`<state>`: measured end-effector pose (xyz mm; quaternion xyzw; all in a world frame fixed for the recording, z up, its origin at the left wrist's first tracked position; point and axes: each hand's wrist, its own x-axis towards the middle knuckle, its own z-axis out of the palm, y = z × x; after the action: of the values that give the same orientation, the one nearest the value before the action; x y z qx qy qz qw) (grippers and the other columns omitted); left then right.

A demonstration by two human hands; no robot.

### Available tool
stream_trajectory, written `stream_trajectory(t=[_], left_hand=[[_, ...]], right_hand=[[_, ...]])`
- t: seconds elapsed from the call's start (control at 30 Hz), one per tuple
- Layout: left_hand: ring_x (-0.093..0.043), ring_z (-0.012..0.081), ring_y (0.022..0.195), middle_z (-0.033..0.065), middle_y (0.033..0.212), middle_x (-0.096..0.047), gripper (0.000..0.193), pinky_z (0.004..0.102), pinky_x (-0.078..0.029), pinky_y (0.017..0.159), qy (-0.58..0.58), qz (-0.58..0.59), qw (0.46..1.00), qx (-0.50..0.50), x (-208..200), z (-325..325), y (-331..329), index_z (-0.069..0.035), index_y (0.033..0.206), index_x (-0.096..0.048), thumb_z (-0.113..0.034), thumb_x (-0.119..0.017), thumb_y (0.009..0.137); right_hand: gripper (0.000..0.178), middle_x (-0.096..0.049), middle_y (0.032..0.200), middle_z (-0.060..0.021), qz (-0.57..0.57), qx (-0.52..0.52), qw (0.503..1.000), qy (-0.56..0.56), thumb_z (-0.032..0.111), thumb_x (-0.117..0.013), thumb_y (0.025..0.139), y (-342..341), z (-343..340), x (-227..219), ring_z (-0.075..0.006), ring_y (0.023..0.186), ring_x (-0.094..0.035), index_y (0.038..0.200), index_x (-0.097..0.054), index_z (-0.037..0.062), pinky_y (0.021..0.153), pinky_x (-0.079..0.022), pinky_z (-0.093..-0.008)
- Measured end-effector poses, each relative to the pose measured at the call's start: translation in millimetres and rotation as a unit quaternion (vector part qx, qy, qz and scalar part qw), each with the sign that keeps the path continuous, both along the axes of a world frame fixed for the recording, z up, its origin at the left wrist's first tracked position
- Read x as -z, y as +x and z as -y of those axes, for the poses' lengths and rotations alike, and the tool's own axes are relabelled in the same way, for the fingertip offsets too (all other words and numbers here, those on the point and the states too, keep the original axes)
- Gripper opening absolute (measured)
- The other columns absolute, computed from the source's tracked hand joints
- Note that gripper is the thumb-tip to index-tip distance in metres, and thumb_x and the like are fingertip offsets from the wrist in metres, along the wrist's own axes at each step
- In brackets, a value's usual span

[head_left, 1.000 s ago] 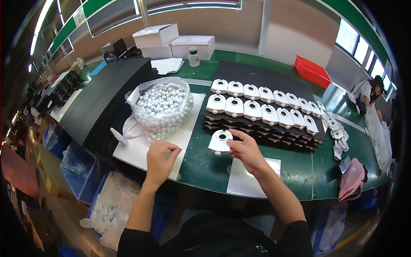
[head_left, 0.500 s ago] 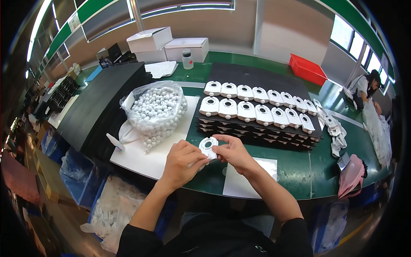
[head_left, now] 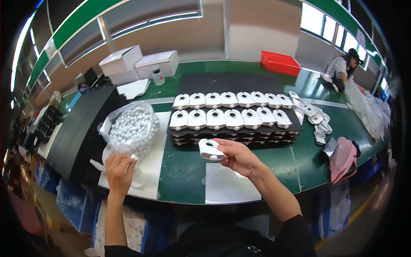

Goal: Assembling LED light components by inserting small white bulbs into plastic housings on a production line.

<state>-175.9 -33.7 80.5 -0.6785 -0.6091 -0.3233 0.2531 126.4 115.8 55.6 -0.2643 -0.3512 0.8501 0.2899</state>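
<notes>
My right hand (head_left: 240, 159) grips a white plastic housing (head_left: 208, 150) by its right side, fingers closed on it above the bench. The housing has a dark-centred round hole on top and a white ball at its near edge. Down at the lower edge of a clear plastic bag of white balls (head_left: 131, 124) is my left hand (head_left: 118, 173). Its fingers are pinched together; a bit of white shows at the fingertips, too small to name. Two rows of similar white housings (head_left: 233, 120) lie on stacked black trays (head_left: 227, 82) beyond my right hand.
A white sheet (head_left: 233, 184) lies near the bench's front edge. Loose white parts (head_left: 314, 115) and a pink bag (head_left: 343, 158) are on the right. A red bin (head_left: 280, 64) and white boxes (head_left: 158, 64) stand at the back. Another person (head_left: 342, 70) works at far right.
My left hand has left the housing and moved left to the bag of balls. The right hand alone keeps the housing, now turned with its ball end toward me. The view has shifted right.
</notes>
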Motion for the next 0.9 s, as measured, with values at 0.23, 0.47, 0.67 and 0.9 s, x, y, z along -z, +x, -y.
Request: stream_trajectory(t=[0.23, 0.47, 0.67, 0.9], left_hand=[[-0.051, 0.0271, 0.075, 0.0083, 0.073, -0.057, 0.012, 0.0366, -0.037, 0.069, -0.150, 0.045, 0.988, -0.010, 56, 8, 1, -0.004, 0.080, -0.061, -0.003, -0.064, 0.068], [-0.051, 0.0265, 0.077, 0.0108, 0.074, -0.057, 0.018, 0.0355, -0.038, 0.074, -0.141, 0.121, 0.982, -0.028, 54, 10, 6, 0.000, 0.096, -0.057, -0.007, -0.050, 0.081], [-0.050, 0.0272, 0.079, 0.0145, 0.083, -0.055, 0.013, 0.0354, -0.039, 0.073, -0.072, 0.125, 0.989, 0.004, 31, -10, 10, 0.003, 0.090, -0.055, -0.004, -0.048, 0.082], [-0.050, 0.0331, 0.088, 0.0175, 0.092, -0.055, 0.018, 0.0370, -0.039, 0.080, -0.052, 0.075, 0.992, 0.087, -4, -63, 44, 0.002, 0.095, -0.054, -0.001, -0.051, 0.077]], right_hand=[[0.043, -0.059, 0.077, 0.0005, 0.166, 0.190, 0.906, 0.339, 0.010, -0.057, 0.083, 89, -30, -25, -0.0037, 0.064, -0.049, 0.120, -0.040, -0.0009, 0.060, -0.039, -0.0168], [0.029, -0.061, 0.075, -0.0046, 0.425, 0.386, 0.674, 0.465, 0.012, -0.051, 0.084, 231, -114, -17, -0.0069, 0.067, -0.052, 0.108, -0.056, -0.0037, 0.060, -0.040, -0.0213], [0.029, -0.063, 0.074, -0.0137, 0.493, 0.276, 0.695, 0.444, 0.017, -0.054, 0.078, 238, -141, 0, -0.0159, 0.068, -0.057, 0.098, -0.062, -0.0028, 0.064, -0.044, -0.0282], [0.035, -0.057, 0.100, -0.0164, 0.580, 0.307, 0.541, 0.526, 0.022, -0.065, 0.073, 213, -133, -6, -0.0318, 0.091, -0.055, 0.100, -0.060, 0.0003, 0.081, -0.044, -0.0359]])
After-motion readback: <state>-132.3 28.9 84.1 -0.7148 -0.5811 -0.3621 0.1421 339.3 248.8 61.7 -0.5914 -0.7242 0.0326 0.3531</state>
